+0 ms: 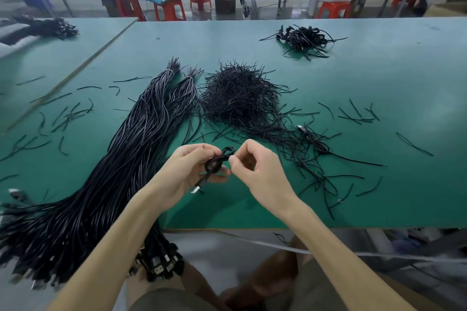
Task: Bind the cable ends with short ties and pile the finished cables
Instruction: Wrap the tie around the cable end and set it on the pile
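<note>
Coiled cable (216,162): a small black coil held just above the near middle of the surface (379,88), between both hands.
Long axis: runs from 7 o'clock to 1 o'clock; one loop sticks out at the 1 o'clock end.
Plug (196,188): pale-tipped, it hangs out of the coil and points down toward 7 o'clock, under the left palm.
Left hand (188,171): its fingers (202,149) curl over the coil from the 9 o'clock side, with the thumb across the lower part, gripping it.
Right hand (256,170): the fingers (243,148) are bent in tight, thumb and forefinger pinched narrow on the coil's 3 o'clock side just below the loop. I cannot tell whether a tie is in the pinch.
Heap of short ties (240,98): a big black mound at 12 o'clock from the coil, near it.
Bundle of long cables (121,171): at 9 o'clock, lying from 1 o'clock down to 7 o'clock, with its plugs hanging over the near edge.
Loose coiled cable (316,142): on the surface at 3 o'clock, at the edge of the tie heap.
Pile of finished cables (303,38): far away at 1 o'clock, well apart from the hands.
Stray ties (358,116): scattered singly on both sides of the green surface.
Stools (170,9): red, on the floor beyond the far edge.
</note>
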The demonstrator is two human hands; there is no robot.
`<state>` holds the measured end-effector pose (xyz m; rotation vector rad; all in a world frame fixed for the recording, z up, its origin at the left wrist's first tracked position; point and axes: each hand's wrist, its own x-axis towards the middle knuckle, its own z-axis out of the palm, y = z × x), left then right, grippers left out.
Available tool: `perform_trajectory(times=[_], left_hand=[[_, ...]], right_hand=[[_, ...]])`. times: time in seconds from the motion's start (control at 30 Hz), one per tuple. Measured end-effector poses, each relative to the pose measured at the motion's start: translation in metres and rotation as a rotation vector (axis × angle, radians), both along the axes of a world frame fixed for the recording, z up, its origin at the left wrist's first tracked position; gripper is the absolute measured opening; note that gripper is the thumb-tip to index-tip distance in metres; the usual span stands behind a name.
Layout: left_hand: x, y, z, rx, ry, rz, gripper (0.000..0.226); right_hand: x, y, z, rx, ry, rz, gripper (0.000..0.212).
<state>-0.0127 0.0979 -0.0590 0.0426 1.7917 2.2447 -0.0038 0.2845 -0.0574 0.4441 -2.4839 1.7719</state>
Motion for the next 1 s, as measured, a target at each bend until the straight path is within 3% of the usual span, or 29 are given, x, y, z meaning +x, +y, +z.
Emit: perform_trajectory(times=[0.13, 0.33, 0.5, 0.7, 0.87, 1.0], left_hand=[[-0.003, 0.003, 0.001, -0.002, -0.068, -0.048, 0.015], [-0.001, 0.006, -0.004, -0.008, -0.042, -0.144, 0.035], [0.001, 0.001, -0.004, 0.009, 0.011, -0.221, 0.024], [-0.001, 0.000, -0.011, 0.004, 0.045, -0.140, 0.015], [-0.002, 0.003, -0.017, 0.124, 0.057, -0.076, 0.008], [-0.002, 0.006, -0.021, 0.165, 0.225, -0.082, 0.006]], right_hand=[[0.003, -0.002, -0.003, 0.011, 0.114, -0.042, 0.022], [0.004, -0.002, -0.005, 0.045, 0.144, -0.009, 0.021], [0.004, -0.002, -0.009, 0.038, 0.125, -0.006, 0.021], [0.005, -0.006, -0.012, 0.062, 0.074, -0.056, 0.027], [0.005, -0.010, -0.005, -0.095, -0.174, -0.085, 0.025], [0.005, -0.004, 0.005, -0.600, -0.640, 0.050, 0.012]])
